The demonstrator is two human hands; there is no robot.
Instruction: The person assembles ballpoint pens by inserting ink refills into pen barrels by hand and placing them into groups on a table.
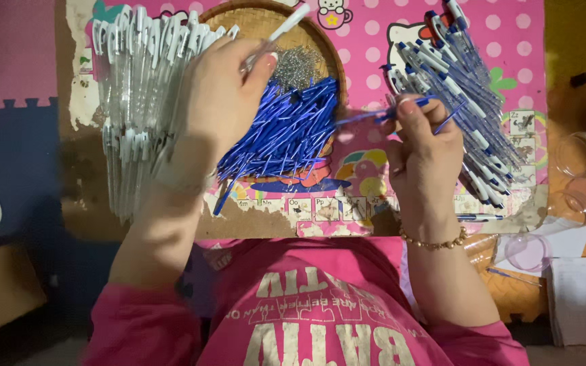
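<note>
Between both hands — blue refill [367,116]

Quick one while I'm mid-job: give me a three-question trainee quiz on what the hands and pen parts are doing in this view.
1. True or false: the left hand holds a clear white-tipped pen barrel.
2. What does the right hand pinch? A) a blue refill B) a spring C) a cap
3. Fill in: the pile of blue refills spills from a woven ____.

Key:
1. True; the barrel points up and to the right in the picture, over the basket.
2. A; a blue refill sticks out of the fingertips towards the pile.
3. Basket; small metal springs lie inside it too.
</note>
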